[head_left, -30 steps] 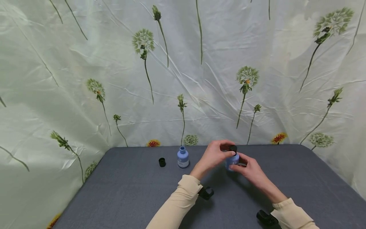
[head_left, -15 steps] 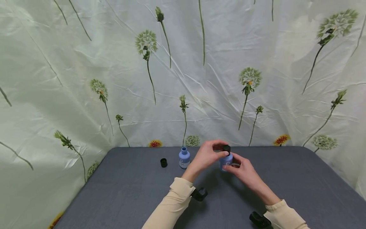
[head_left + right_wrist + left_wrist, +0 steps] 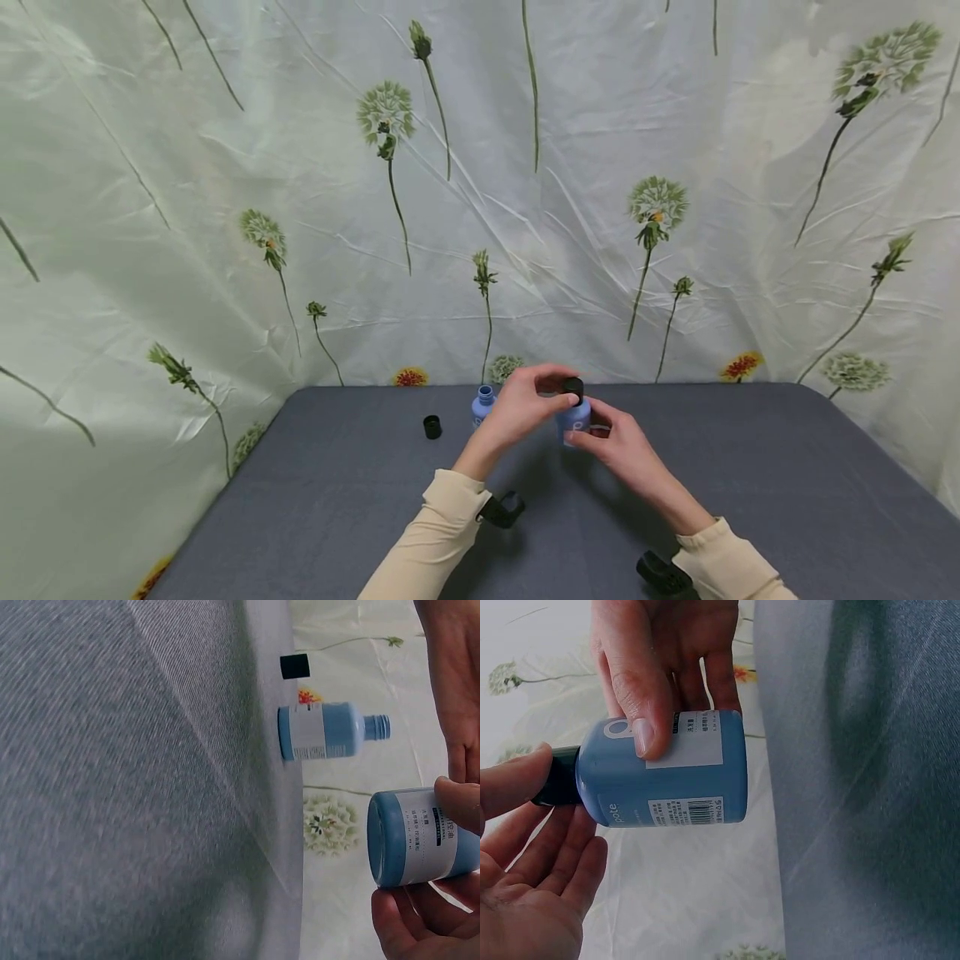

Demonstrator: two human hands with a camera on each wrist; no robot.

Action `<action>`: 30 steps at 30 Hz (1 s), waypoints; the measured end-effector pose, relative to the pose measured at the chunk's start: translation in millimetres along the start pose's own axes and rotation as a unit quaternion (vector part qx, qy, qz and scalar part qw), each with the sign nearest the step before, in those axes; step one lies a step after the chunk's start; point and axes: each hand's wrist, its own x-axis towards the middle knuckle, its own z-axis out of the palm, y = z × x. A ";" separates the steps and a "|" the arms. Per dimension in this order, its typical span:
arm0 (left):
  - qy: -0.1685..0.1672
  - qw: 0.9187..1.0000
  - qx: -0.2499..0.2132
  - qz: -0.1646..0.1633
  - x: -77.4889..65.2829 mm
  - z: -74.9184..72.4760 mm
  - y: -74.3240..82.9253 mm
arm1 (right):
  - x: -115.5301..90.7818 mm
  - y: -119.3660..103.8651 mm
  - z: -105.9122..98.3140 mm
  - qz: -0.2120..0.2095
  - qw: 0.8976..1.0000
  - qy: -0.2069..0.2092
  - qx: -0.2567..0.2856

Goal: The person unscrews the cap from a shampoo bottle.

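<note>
From my station I record the left hand (image 3: pixel 531 400) with thumb and fingers pinched on the black cap (image 3: pixel 573 389) of a blue bottle (image 3: pixel 572 418). The right hand (image 3: pixel 624 438) is closed only to the bottle's width, thumb on one side of its body and fingers on the other. In the head view I place this bottle at 12 o'clock on the grey counter (image 3: pixel 322 500), roughly upright; the right wrist view shows its base raised clear of the surface. The cap sits at the neck; I cannot tell how tightly it is seated. White labels and a barcode are legible as such from the left wrist. At 9 o'clock from the held bottle stands an uncapped blue bottle (image 3: pixel 483 402), partly hidden by the left arm. Farther out, also at 9 o'clock, I note a loose black cap (image 3: pixel 432 427) on the counter. A dandelion-print cloth (image 3: pixel 525 217) hangs behind, toward 12 o'clock.
</note>
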 end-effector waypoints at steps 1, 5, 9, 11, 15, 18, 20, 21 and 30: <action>0.000 1.000 0.003 0.000 -0.8 -1.4 0.2 | 0.3 -0.2 1.2 -0.003 1.000 -0.002 -0.001; 0.002 1.000 0.012 -0.002 -4.9 -6.7 -0.2 | 2.4 -1.2 6.2 -0.001 1.000 -0.003 -0.002; 0.008 1.000 0.016 -0.009 -9.6 -11.3 -0.5 | 3.2 -4.0 11.8 -0.006 1.000 -0.003 0.006; 0.010 1.000 0.017 -0.012 -11.7 -13.8 -1.0 | 3.4 -5.7 15.1 -0.008 1.000 -0.004 0.012; 0.014 1.000 0.019 -0.015 -15.1 -18.6 -1.1 | 4.2 -7.6 21.3 -0.012 1.000 -0.001 0.023; 0.017 0.999 0.025 -0.021 -18.3 -22.4 0.1 | 5.1 -9.0 25.4 -0.008 1.000 -0.002 0.026; 0.017 0.999 0.027 -0.023 -20.6 -25.0 1.3 | 5.4 -10.1 27.9 -0.001 1.000 -0.003 0.028; 0.018 0.999 0.028 -0.024 -21.6 -26.1 1.4 | 5.6 -10.6 29.0 0.002 1.000 -0.003 0.028; 0.016 0.999 0.028 -0.027 -33.4 -36.0 -0.1 | 2.0 -14.9 38.6 0.016 0.999 -0.014 0.040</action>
